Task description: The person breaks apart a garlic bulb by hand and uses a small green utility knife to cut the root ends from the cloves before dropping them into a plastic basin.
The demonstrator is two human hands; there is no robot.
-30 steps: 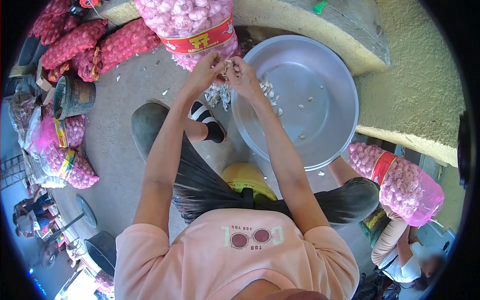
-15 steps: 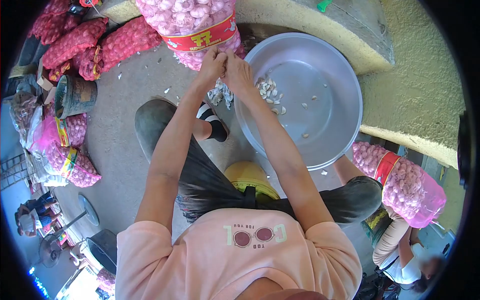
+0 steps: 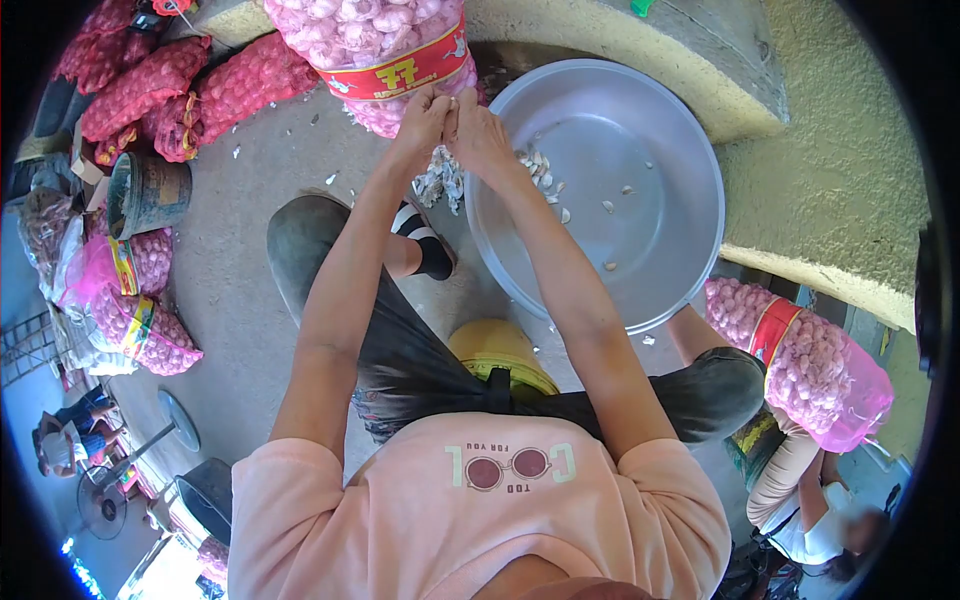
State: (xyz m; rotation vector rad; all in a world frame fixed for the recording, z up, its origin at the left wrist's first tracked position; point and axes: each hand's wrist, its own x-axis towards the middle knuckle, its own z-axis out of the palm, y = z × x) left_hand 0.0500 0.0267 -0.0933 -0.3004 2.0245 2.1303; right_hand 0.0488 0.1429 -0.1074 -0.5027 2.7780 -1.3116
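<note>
My left hand (image 3: 420, 120) and my right hand (image 3: 478, 132) are pressed together at the near-left rim of a large metal basin (image 3: 640, 120). Both grip a garlic bulb (image 3: 450, 108), which is mostly hidden between the fingers. Several loose garlic cloves (image 3: 540, 172) lie inside the basin just right of my right hand. A small pile of papery garlic skins (image 3: 437, 185) lies on the ground below my hands. Right behind my hands stands a pink mesh sack of garlic (image 3: 375, 45) with a red label band.
More red and pink mesh sacks of garlic lie at far left (image 3: 170, 85), left (image 3: 135, 315) and right (image 3: 800, 365). A dark bucket (image 3: 145, 190) stands left. A yellow concrete ledge (image 3: 820, 180) curves behind the basin. Another person (image 3: 810, 510) sits at lower right.
Both hands have closed together and shifted slightly up toward the sack. More cloves lie in the basin than a second ago.
</note>
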